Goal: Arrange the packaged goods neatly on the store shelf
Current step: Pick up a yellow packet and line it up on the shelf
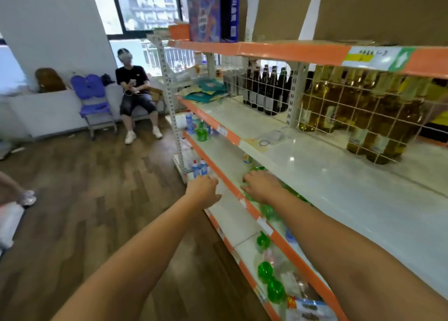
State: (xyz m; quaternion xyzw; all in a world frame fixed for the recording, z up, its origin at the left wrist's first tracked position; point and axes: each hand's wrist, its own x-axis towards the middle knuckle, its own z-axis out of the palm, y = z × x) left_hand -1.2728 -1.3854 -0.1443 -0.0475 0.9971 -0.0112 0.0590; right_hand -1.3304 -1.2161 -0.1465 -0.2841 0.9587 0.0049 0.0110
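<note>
left hand over shelf — fingers hidden, right hand splayed on green bottles

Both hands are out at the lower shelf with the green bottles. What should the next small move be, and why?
Probably close the right hand on the green bottle beneath its fingers and stand it in line. The hand rests over the bottles with nothing clearly gripped, the left hand hangs open off the shelf edge, and the green bottles along this shelf look scattered.

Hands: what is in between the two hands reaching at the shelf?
In the head view, the orange front edge of a shelf runs between the left hand and the right hand, with bare white shelf board.
</note>
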